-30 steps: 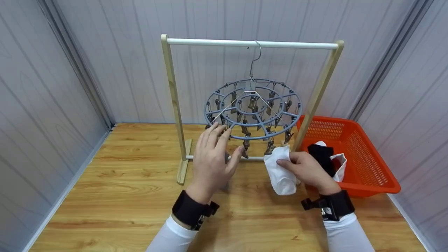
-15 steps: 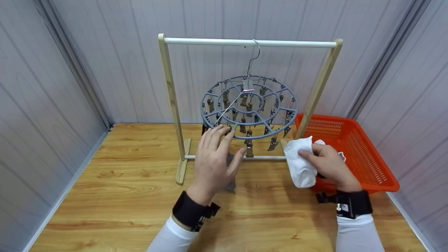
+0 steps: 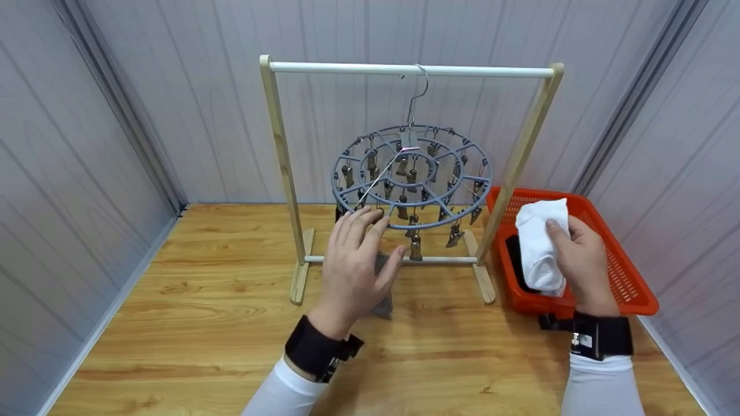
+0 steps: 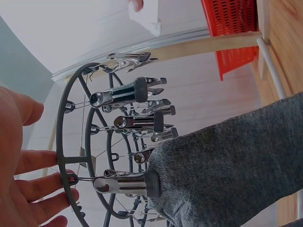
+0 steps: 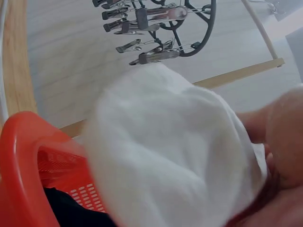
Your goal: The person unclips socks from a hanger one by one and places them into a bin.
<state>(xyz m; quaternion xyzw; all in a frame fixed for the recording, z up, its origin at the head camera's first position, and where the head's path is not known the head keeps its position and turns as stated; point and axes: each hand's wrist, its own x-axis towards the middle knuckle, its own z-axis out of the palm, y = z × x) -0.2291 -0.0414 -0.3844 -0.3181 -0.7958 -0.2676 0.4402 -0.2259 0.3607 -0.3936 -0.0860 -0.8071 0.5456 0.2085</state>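
Note:
My right hand pinches a white sock between thumb and fingers, above the orange basket. In the right wrist view the sock fills the middle. My left hand lies at the near rim of a round grey clip hanger, fingers extended. The left wrist view has its fingertips at the hanger's ring, beside a metal clip that bites a grey sock. From the head view, the left hand covers most of that sock.
A wooden rack with a white top bar carries the hanger by its hook. Several metal clips dangle beneath the rings. Black cloth lies in the basket. Panelled walls enclose the wooden tabletop.
My right hand has carried the white sock rightward, away from the hanger and over the basket. The hanger has turned a little. My left hand has stayed nearly still.

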